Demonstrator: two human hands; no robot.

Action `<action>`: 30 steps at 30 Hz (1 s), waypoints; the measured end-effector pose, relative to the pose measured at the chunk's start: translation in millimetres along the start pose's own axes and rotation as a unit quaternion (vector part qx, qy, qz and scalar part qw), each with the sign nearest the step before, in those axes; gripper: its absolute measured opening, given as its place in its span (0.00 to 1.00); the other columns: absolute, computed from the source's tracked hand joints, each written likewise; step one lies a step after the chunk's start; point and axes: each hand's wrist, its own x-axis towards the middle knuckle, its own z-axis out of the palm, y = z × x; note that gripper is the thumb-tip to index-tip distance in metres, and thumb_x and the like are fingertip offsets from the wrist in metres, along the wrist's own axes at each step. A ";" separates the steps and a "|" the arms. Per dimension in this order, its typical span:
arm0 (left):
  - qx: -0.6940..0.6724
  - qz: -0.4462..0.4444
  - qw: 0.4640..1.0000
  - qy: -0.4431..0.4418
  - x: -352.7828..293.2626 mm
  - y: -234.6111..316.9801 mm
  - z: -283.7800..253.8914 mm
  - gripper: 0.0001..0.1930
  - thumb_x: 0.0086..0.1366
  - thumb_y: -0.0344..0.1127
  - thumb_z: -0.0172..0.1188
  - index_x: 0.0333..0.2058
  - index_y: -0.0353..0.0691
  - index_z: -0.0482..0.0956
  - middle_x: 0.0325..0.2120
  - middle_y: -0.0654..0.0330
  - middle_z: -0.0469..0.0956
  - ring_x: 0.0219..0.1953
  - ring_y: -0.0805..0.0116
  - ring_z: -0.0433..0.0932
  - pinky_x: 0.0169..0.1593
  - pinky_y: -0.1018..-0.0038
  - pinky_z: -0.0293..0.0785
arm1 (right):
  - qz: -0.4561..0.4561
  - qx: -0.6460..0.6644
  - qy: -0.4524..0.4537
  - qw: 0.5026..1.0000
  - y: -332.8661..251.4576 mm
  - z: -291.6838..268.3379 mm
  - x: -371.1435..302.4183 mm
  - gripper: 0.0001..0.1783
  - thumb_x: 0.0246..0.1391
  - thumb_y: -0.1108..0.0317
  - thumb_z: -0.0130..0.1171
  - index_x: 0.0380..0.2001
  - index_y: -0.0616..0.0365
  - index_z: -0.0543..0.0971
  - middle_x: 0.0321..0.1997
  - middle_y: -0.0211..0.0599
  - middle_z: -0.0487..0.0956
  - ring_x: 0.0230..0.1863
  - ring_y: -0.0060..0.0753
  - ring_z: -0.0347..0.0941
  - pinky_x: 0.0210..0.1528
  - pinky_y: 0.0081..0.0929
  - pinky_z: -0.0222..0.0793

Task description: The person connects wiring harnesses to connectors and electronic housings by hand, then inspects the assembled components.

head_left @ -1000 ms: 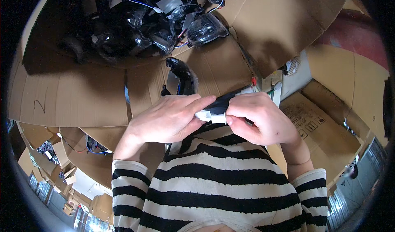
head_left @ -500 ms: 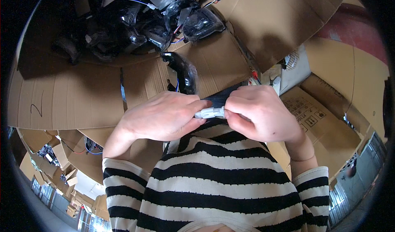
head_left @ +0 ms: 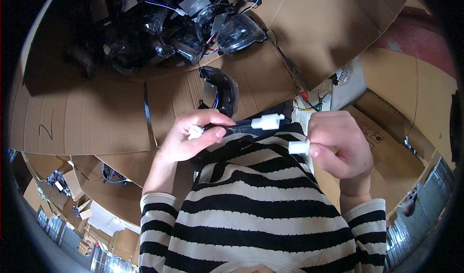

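My left hand (head_left: 181, 140) is closed around a black cable (head_left: 239, 128) in front of my waist. A white plug connector (head_left: 267, 122) sits on the cable's right end, and a smaller white connector (head_left: 195, 132) shows in the palm. My right hand (head_left: 342, 145) pinches a separate white connector (head_left: 298, 147) between thumb and fingers. A short gap separates the two plugs. Just beyond my left hand, a curved black lamp housing (head_left: 229, 91) with a blue wire leans at the carton's near side.
A large open carton (head_left: 87, 113) holds many dark lamps (head_left: 239, 33) in clear wrap, with coloured wires. Its raised flap (head_left: 328, 26) stands at the far right. Red and green clip leads (head_left: 304, 98) lie right of centre. Another carton (head_left: 398, 169) stands at my right.
The white connectors held together between both hands are now apart. My right hand has moved right with one; my left hand has shifted slightly right and holds the cable.
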 end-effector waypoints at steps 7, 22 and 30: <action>-0.005 0.040 0.998 0.044 -0.1 -3.5 4.3 0.07 0.54 0.26 0.55 0.34 0.37 0.77 0.21 0.62 0.73 0.19 0.79 0.66 0.21 0.82 0.59 | 0.009 0.039 -0.025 0.999 5.2 5.1 3.3 0.04 0.40 0.75 0.49 0.17 0.62 0.69 0.14 0.38 0.66 0.17 0.41 0.63 0.20 0.31 0.56; 0.041 0.077 0.996 0.032 -1.1 1.6 4.8 0.09 0.49 0.21 0.57 0.31 0.37 0.77 0.24 0.61 0.76 0.23 0.75 0.67 0.25 0.80 0.62 | 0.047 -0.019 -0.010 0.999 8.7 12.9 4.1 0.02 0.38 0.75 0.49 0.16 0.61 0.70 0.14 0.38 0.66 0.16 0.40 0.63 0.19 0.31 0.57; 0.079 0.079 0.992 0.060 -17.9 20.4 8.5 0.09 0.48 0.21 0.57 0.31 0.37 0.78 0.20 0.63 0.73 0.22 0.75 0.66 0.23 0.79 0.58 | 0.004 0.004 -0.031 0.999 12.4 14.2 8.6 0.03 0.38 0.75 0.50 0.16 0.61 0.69 0.14 0.38 0.66 0.17 0.40 0.63 0.20 0.32 0.57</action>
